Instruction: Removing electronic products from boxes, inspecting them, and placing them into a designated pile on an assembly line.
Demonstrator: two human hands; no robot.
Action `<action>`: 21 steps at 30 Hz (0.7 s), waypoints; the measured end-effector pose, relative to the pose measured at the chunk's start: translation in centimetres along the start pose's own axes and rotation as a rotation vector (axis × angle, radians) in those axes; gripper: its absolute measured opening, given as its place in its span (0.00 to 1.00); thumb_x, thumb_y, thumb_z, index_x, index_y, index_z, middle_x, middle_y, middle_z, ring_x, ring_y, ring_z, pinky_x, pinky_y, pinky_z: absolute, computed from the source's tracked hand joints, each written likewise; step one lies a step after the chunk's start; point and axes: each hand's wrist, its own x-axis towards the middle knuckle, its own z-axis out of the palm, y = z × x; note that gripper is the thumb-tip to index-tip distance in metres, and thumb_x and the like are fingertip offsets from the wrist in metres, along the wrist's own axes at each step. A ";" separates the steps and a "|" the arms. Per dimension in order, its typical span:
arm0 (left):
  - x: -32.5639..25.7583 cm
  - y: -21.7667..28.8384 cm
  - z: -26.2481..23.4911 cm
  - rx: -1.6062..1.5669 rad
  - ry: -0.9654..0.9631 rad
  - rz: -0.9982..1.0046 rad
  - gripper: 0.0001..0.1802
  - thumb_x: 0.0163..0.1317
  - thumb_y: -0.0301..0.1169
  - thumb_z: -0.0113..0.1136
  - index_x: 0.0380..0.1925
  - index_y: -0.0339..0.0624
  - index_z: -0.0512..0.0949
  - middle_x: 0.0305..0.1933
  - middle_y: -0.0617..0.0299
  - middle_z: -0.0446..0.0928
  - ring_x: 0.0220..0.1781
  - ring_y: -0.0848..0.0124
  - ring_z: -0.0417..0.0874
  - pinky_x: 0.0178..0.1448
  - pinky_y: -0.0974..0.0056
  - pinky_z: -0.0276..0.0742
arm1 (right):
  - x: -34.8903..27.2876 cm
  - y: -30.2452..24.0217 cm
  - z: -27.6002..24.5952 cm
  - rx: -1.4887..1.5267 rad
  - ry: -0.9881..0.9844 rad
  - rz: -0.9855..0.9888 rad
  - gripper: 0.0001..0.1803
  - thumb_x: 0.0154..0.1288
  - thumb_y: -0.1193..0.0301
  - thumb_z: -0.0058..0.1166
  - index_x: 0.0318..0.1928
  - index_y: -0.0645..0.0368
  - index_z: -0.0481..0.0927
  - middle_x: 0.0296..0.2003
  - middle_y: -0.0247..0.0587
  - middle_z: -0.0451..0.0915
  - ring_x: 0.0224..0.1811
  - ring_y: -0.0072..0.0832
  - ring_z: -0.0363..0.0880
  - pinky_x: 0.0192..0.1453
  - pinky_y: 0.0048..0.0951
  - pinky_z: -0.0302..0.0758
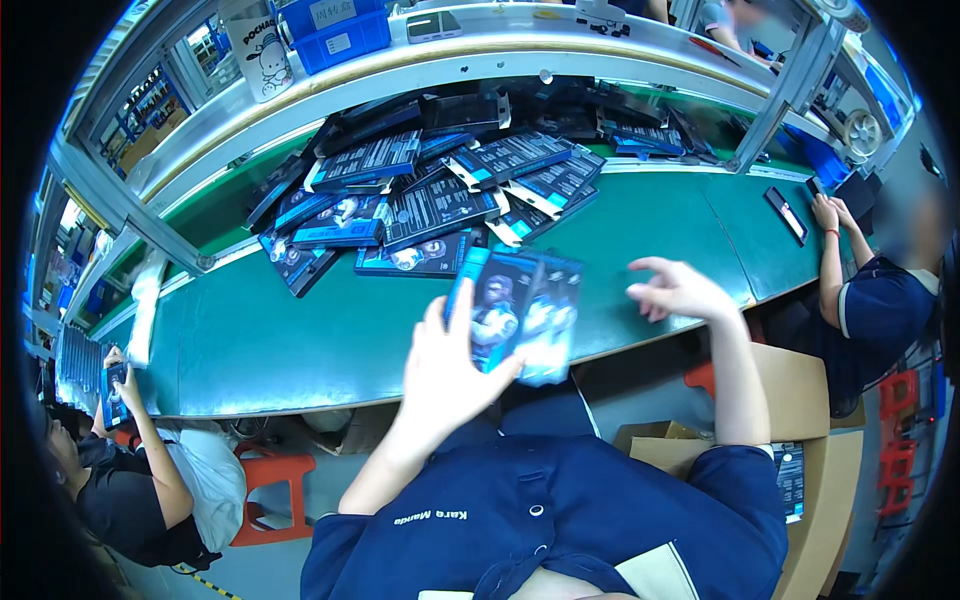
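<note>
My left hand [450,365] is closed around a flat black-and-blue retail box [497,312], holding it above the near edge of the green table. The box carries a printed picture of a figure. Its right part is smeared by motion, so I cannot tell whether a second box or an opened flap is there. To the right of it, my right hand [685,292] hovers over the table edge with its fingers apart and partly bent, holding nothing. Beyond both hands lies a heap of similar boxes [440,210], several with white end flaps sticking out.
The green table [300,355] runs left to right below a white shelf [560,52] bearing a blue bin [345,40]. A cardboard carton [840,490] stands by my right arm. People sit on both sides; the left one holds a similar box [115,395]. A red stool [275,495] is at left.
</note>
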 end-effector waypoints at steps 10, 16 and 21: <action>1.7 2.7 -1.4 0.419 -0.291 -0.161 0.63 0.40 0.58 0.74 0.73 0.42 0.54 0.68 0.29 0.58 0.55 0.39 0.76 0.56 0.47 0.77 | 2.4 -6.6 7.4 0.029 -0.556 -0.134 0.27 0.74 0.65 0.48 0.67 0.68 0.63 0.39 0.53 0.83 0.38 0.30 0.85 0.41 0.29 0.82; 3.3 2.9 -1.3 0.429 -0.349 -0.117 0.65 0.39 0.57 0.75 0.75 0.48 0.50 0.69 0.29 0.57 0.54 0.39 0.77 0.55 0.50 0.78 | 10.6 -7.0 9.0 0.091 0.193 -0.385 0.21 0.71 0.57 0.50 0.45 0.66 0.81 0.39 0.51 0.84 0.41 0.40 0.83 0.45 0.38 0.77; 0.4 3.1 -1.8 0.453 -0.351 -0.179 0.63 0.38 0.52 0.74 0.75 0.54 0.50 0.69 0.33 0.57 0.50 0.42 0.77 0.51 0.49 0.78 | 7.1 -6.6 14.0 0.253 0.471 -0.569 0.19 0.72 0.61 0.51 0.41 0.68 0.82 0.32 0.51 0.83 0.33 0.33 0.81 0.39 0.34 0.75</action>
